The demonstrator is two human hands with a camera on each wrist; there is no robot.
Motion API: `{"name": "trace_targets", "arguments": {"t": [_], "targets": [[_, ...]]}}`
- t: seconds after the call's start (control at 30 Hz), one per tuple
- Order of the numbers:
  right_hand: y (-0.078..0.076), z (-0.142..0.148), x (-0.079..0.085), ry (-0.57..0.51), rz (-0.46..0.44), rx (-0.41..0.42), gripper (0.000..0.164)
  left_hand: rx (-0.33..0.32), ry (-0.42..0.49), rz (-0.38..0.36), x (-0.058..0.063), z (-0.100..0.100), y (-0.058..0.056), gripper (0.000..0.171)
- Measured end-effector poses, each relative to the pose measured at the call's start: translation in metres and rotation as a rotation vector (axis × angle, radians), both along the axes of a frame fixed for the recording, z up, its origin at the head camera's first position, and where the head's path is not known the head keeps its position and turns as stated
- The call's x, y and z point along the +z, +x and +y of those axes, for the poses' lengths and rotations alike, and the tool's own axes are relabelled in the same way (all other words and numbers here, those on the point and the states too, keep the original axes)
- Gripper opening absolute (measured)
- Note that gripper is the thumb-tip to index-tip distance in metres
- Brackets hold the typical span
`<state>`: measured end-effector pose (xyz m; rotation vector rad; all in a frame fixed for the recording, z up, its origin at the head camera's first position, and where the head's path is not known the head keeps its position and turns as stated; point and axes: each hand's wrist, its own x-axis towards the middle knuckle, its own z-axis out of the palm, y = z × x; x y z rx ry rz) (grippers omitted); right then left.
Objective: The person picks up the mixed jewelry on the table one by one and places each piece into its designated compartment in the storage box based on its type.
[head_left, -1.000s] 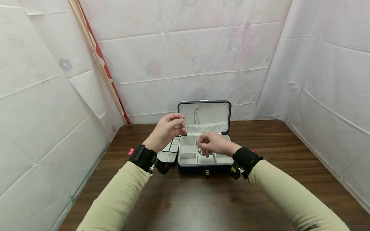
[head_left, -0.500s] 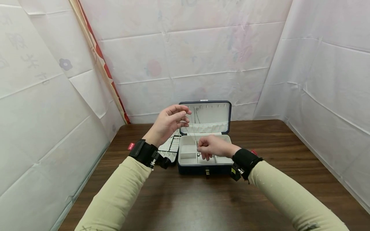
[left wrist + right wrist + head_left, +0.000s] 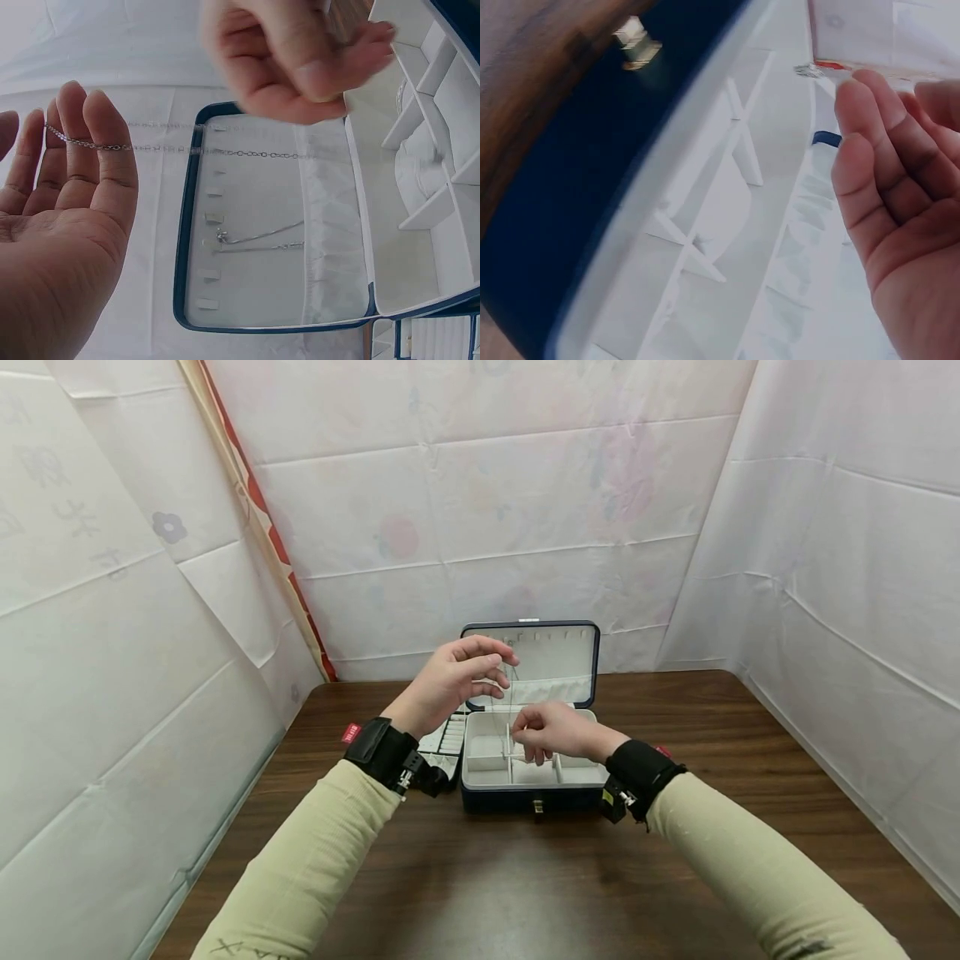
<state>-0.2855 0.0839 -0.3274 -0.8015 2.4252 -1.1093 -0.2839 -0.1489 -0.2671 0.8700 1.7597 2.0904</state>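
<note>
Left hand [image 3: 459, 681] has moved up and to the right over the last second, now in front of the open lid [image 3: 555, 660] of the jewelry box [image 3: 495, 800]; right hand [image 3: 558, 732] roughly where it was, low over the compartments. That puts the silver chain necklace [image 3: 259, 154] hanging long across the lid's lining, near the hook row and the second silver chain [image 3: 262, 248] already hung there; looks like untangling and lifting, nothing seated on a hook yet. Left fingers fairly straight, loosely apart, chain draped over them, no clamp. Right fingers bent, tips near the lower strands; can't tell whether they pinch anything, too blurred. Chain's lower end unclear too. Box sits toward the back middle of the table [image 3: 750, 743], lid upright close to the back edge, cloth wall [image 3: 420, 535] just behind, so not much room past the lid. Ring tray [image 3: 441, 754] lies just beside the box on its left, partly under the left forearm gear, tight there. Bare wood runs from the box to the right edge and down to the front; more room those ways. Compartment dividers could snag the chain if it dips.
</note>
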Motion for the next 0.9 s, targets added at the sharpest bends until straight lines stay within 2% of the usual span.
{"name": "trace_targets", "arguments": {"t": [0.17, 0.37, 0.63, 0.9], "targets": [[-0.002, 0.002, 0.015, -0.066, 0.028, -0.063, 0.022, 0.003, -0.046, 0.001, 0.0, 0.001, -0.001, 0.023], [-0.005, 0.006, 0.023, -0.149, 0.05, -0.098, 0.034, 0.053, -0.141, 0.023, -0.004, 0.003, -0.004, 0.023], [-0.006, 0.005, 0.025, -0.342, -0.064, -0.045, 0.035, 0.106, -0.279, 0.047, -0.009, 0.009, -0.006, 0.025], [-0.006, 0.006, 0.026, -0.413, -0.114, -0.061, 0.03, 0.154, -0.349, 0.097, -0.011, 0.015, -0.004, 0.021]]}}
